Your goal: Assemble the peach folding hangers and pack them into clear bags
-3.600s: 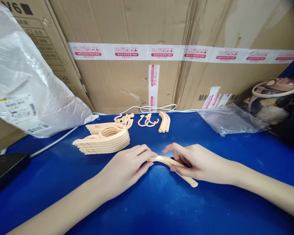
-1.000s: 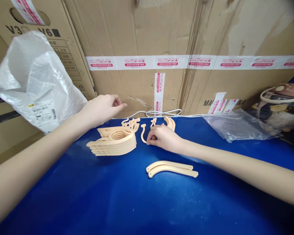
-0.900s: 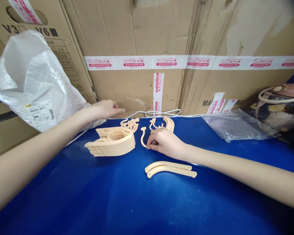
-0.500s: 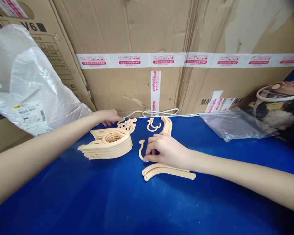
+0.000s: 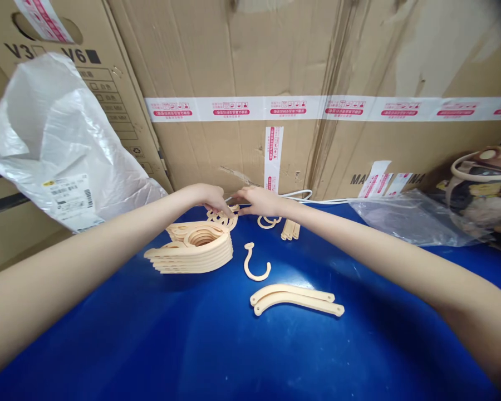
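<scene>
My left hand point(image 5: 212, 199) reaches to the back of the blue table, its fingers stretched down to a cluster of cream plastic hooks point(image 5: 223, 221). From the other side my right hand point(image 5: 259, 201) comes to the same cluster, fingers apart and extended over its right edge. No part shows lifted in either hand. In front of the left hand lies a stack of cream hanger bodies point(image 5: 196, 256). A single hook point(image 5: 254, 273) rests flat mid-table, with two curved hanger arms point(image 5: 296, 298) side by side nearer me.
Behind my right wrist lie other hooks point(image 5: 269, 222) and a few hanger arms point(image 5: 290, 229). A white cable point(image 5: 304, 196) runs along cardboard boxes point(image 5: 217, 61). A clear plastic bag point(image 5: 409, 220) is at right, a white packaging bag point(image 5: 79, 161) at left.
My right hand has left the single hook, which now lies alone, and moved back and left to the hook cluster. My left hand has shifted slightly right over the cluster. The view has tilted slightly.
</scene>
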A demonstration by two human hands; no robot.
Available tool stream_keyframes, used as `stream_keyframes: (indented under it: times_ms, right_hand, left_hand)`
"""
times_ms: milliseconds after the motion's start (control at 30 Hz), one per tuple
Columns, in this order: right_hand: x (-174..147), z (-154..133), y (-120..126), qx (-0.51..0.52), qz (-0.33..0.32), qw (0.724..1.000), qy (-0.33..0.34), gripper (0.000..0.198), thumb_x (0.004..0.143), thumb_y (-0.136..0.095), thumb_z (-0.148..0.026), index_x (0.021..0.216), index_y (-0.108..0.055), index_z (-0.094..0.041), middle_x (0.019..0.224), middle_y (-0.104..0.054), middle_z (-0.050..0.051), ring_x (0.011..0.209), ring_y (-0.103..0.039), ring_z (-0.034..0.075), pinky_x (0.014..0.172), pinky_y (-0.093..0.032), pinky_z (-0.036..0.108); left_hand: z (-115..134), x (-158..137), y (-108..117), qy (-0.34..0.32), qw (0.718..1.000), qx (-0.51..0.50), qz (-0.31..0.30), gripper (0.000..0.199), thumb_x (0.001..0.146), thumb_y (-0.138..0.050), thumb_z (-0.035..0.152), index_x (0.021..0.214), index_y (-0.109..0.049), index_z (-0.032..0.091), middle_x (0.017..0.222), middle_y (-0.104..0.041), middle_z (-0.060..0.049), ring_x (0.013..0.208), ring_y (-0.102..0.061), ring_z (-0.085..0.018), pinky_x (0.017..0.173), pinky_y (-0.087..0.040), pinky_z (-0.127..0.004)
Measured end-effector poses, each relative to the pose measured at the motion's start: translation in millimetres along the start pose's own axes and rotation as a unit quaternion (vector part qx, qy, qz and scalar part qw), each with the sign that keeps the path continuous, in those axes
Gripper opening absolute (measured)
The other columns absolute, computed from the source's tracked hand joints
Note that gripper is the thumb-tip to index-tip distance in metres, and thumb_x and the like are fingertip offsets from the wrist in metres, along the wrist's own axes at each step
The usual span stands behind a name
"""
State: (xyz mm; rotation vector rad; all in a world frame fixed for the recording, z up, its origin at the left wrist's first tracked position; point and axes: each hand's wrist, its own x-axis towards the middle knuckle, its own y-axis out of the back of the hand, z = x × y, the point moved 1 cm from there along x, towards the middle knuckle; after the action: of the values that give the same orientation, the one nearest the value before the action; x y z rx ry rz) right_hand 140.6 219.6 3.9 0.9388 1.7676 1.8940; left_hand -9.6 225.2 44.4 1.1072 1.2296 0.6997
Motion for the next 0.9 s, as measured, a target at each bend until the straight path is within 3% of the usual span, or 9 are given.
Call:
stream_keyframes:
  times_ms: [100,233,367,467,600,733,900]
  right_hand:
    - [20,6,-9,0.005,-0.034,0.999,0.024,0.039,0.082,-0.068,-0.03,0.117,-0.06,-0.014,0.113,-0.066,0.009,0.103,-0.061,0.022,0.085,-0.046,0.032]
    - [30,8,-13,0.002,-0.063,0.998,0.027,0.029,0.09,-0.06,-0.036,0.109,-0.061,-0.014,0.106,-0.066,0.007,0.093,-0.063,0.02,0.083,-0.05,0.041]
    - [31,8,-8,0.005,-0.077,0.997,0.03,0.034,0.08,-0.07,-0.03,0.108,-0.063,-0.013,0.104,-0.069,0.008,0.091,-0.064,0.021,0.075,-0.047,0.031]
    - [32,9,-4,0.013,-0.097,0.994,0.037,0.04,0.073,-0.075,-0.028,0.108,-0.066,-0.012,0.101,-0.072,0.009,0.086,-0.065,0.02,0.067,-0.043,0.025]
    - [35,12,0,0.022,-0.13,0.99,0.052,0.038,0.072,-0.075,-0.03,0.105,-0.069,-0.013,0.095,-0.074,0.006,0.082,-0.065,0.019,0.065,-0.042,0.025]
    - [38,12,2,0.021,-0.156,0.986,0.057,0.032,0.08,-0.069,-0.035,0.103,-0.068,-0.013,0.091,-0.073,0.005,0.08,-0.066,0.019,0.073,-0.047,0.032]
    - [42,10,4,0.023,-0.176,0.982,0.059,0.028,0.088,-0.063,-0.036,0.105,-0.064,-0.013,0.103,-0.068,0.006,0.09,-0.065,0.02,0.081,-0.051,0.039]
  left_hand:
    - [0,-3,-2,-0.013,1.0,0.001,-0.013,0.048,0.049,-0.073,0.063,0.047,-0.057,0.017,0.05,-0.054,-0.004,0.055,-0.053,-0.019,0.053,-0.038,-0.028]
    - [1,-2,-9,-0.042,0.999,0.013,-0.009,0.045,0.058,-0.072,0.06,0.056,-0.063,0.016,0.055,-0.059,-0.003,0.063,-0.057,-0.021,0.059,-0.041,-0.028]
    - [7,-1,-13,-0.063,0.997,0.028,-0.029,0.036,0.079,-0.067,0.048,0.088,-0.067,0.013,0.086,-0.067,-0.004,0.077,-0.062,-0.019,0.07,-0.049,-0.03]
    - [14,-3,-12,-0.065,0.996,0.042,-0.041,0.029,0.092,-0.058,0.036,0.11,-0.06,0.013,0.108,-0.062,-0.006,0.092,-0.063,-0.021,0.079,-0.053,-0.039]
    - [21,-4,-11,-0.062,0.996,0.053,-0.044,0.031,0.092,-0.058,0.034,0.116,-0.058,0.014,0.116,-0.059,-0.007,0.099,-0.061,-0.024,0.083,-0.053,-0.042]
    - [23,-3,-12,-0.062,0.996,0.051,-0.039,0.032,0.092,-0.058,0.033,0.117,-0.057,0.014,0.118,-0.059,-0.008,0.1,-0.061,-0.024,0.084,-0.052,-0.042]
    - [21,1,-14,-0.056,0.997,0.037,-0.032,0.032,0.092,-0.058,0.033,0.118,-0.057,0.015,0.118,-0.059,-0.008,0.1,-0.061,-0.024,0.083,-0.053,-0.042]
